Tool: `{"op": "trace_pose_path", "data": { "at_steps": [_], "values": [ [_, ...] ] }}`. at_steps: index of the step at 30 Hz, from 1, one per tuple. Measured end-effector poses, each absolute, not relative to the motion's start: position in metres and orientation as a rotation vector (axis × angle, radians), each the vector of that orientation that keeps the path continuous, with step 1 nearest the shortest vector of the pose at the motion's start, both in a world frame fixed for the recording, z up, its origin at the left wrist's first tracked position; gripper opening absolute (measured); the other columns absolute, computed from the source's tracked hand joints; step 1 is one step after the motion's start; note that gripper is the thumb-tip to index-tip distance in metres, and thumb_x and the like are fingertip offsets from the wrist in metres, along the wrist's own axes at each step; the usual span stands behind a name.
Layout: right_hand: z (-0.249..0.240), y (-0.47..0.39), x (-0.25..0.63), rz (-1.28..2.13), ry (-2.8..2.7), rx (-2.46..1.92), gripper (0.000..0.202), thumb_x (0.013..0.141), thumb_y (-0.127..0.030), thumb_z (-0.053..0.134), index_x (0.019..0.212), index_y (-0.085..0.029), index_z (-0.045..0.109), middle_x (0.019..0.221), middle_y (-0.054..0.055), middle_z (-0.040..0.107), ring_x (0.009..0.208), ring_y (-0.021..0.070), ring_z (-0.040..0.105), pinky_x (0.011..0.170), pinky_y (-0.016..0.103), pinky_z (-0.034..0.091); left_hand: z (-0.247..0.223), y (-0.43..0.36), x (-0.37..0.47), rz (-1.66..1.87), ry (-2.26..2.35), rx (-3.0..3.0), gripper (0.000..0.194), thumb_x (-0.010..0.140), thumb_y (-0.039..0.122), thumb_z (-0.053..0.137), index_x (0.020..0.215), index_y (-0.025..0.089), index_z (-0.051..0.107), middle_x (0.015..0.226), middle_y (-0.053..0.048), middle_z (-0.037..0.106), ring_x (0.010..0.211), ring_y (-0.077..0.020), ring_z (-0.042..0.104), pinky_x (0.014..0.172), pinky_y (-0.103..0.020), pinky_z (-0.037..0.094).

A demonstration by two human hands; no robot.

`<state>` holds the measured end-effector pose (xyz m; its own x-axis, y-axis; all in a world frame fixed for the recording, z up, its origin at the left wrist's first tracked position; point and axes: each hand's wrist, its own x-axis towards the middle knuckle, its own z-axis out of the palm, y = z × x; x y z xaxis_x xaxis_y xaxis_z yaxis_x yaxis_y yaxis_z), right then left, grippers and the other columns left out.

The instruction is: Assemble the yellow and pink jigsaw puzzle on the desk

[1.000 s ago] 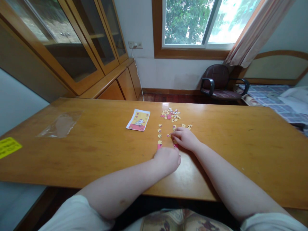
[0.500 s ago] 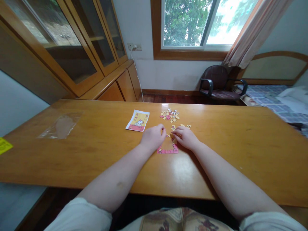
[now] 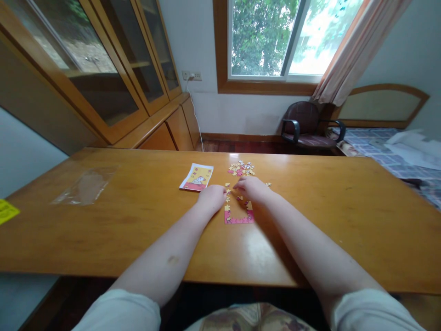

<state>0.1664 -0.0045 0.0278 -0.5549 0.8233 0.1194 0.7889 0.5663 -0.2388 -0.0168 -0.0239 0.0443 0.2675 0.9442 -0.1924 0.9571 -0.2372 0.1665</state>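
Observation:
Pink and yellow puzzle pieces form a partial frame (image 3: 239, 220) on the table, with a pink bottom row and short sides. Loose yellow pieces (image 3: 228, 191) run up its left side. My left hand (image 3: 213, 197) rests beside them, fingers closed at the pieces; what they pinch is too small to make out. My right hand (image 3: 253, 187) hovers just right of that column, its fingers drawn together, and I cannot tell whether a piece is between them. Beyond it lies a pile of pieces (image 3: 241, 168). The picture card (image 3: 198, 177) is left of the pile.
A clear plastic bag (image 3: 86, 186) lies on the left of the wooden table (image 3: 138, 230). A yellow label (image 3: 7, 211) shows at the far left edge. Behind the table are a cabinet, an office chair (image 3: 303, 124) and a bed.
My right hand has moved left and slightly up, uncovering the right side of the frame. My left hand has shifted left and down, and the left column of pieces now shows. The view has tilted slightly.

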Motion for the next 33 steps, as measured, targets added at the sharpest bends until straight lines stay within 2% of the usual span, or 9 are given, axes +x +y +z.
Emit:
{"op": "trace_pose_path", "data": {
  "at_steps": [3,6,12,16,19,26,30,33],
  "values": [
    [0.014,0.004,0.163,0.248,-2.567,-1.308,0.029,0.086,-0.014,0.057,0.105,-0.027,0.075,0.095,0.005,0.069,0.086,0.0163,0.064,0.079,0.025,0.046,0.041,-0.021,-0.018,-0.052,1.702,2.334,0.034,0.088,0.028,0.044,0.108,0.027,0.072,0.106,-0.008,0.072,0.099,-0.0236,0.066,0.085,-0.033,0.05],
    [0.003,0.006,0.164,0.262,-2.565,-1.279,0.026,0.088,-0.019,0.059,0.105,-0.03,0.075,0.091,0.004,0.068,0.082,0.0155,0.063,0.077,0.025,0.045,0.035,-0.015,-0.021,-0.005,1.624,2.371,0.034,0.089,0.028,0.044,0.111,0.029,0.071,0.109,-0.005,0.072,0.101,-0.022,0.065,0.087,-0.031,0.05],
    [0.001,0.005,0.17,0.269,-2.527,-1.325,0.016,0.086,-0.028,0.065,0.094,-0.024,0.077,0.089,0.005,0.067,0.083,0.0166,0.062,0.076,0.025,0.043,0.022,-0.001,-0.029,0.243,1.699,2.334,0.036,0.089,0.026,0.044,0.115,0.027,0.069,0.114,-0.004,0.071,0.105,-0.0227,0.064,0.091,-0.032,0.049],
    [0.001,0.005,0.171,0.252,-2.473,-1.325,0.018,0.085,-0.034,0.066,0.092,-0.022,0.076,0.09,0.007,0.066,0.083,0.0172,0.061,0.077,0.027,0.044,0.019,0.002,-0.031,0.242,1.739,2.303,0.037,0.088,0.025,0.044,0.115,0.027,0.069,0.113,-0.004,0.071,0.104,-0.0242,0.065,0.09,-0.034,0.05],
    [-0.001,0.006,0.171,0.263,-2.477,-1.303,0.017,0.087,-0.031,0.064,0.096,-0.023,0.076,0.091,0.006,0.066,0.083,0.0171,0.061,0.078,0.027,0.044,0.019,0.001,-0.031,0.248,1.724,2.297,0.038,0.088,0.025,0.044,0.117,0.028,0.068,0.115,-0.003,0.071,0.106,-0.0242,0.064,0.09,-0.033,0.05],
    [-0.002,0.006,0.171,0.256,-2.402,-1.417,0.017,0.085,-0.033,0.063,0.087,-0.02,0.075,0.089,0.007,0.066,0.085,0.0182,0.06,0.079,0.028,0.044,0.018,0.002,-0.03,0.253,1.714,2.256,0.036,0.087,0.024,0.045,0.112,0.028,0.071,0.113,-0.005,0.071,0.104,-0.0253,0.065,0.089,-0.035,0.05],
    [0.003,0.012,0.184,0.244,-2.17,-1.497,0.021,0.089,-0.028,0.055,0.085,-0.019,0.073,0.089,0.007,0.067,0.085,0.0175,0.059,0.08,0.027,0.044,0.017,0.003,-0.031,0.356,1.721,2.211,0.034,0.087,0.024,0.047,0.109,0.027,0.072,0.111,-0.004,0.072,0.104,-0.0247,0.065,0.089,-0.034,0.049],
    [0.003,0.018,0.198,0.188,-1.928,-1.558,0.024,0.09,-0.03,0.052,0.083,-0.018,0.071,0.082,0.006,0.066,0.081,0.0183,0.059,0.076,0.028,0.043,0.017,0.005,-0.033,0.378,1.741,2.166,0.032,0.086,0.026,0.048,0.106,0.027,0.072,0.11,-0.003,0.072,0.103,-0.0248,0.064,0.089,-0.035,0.049]
  ]
}}
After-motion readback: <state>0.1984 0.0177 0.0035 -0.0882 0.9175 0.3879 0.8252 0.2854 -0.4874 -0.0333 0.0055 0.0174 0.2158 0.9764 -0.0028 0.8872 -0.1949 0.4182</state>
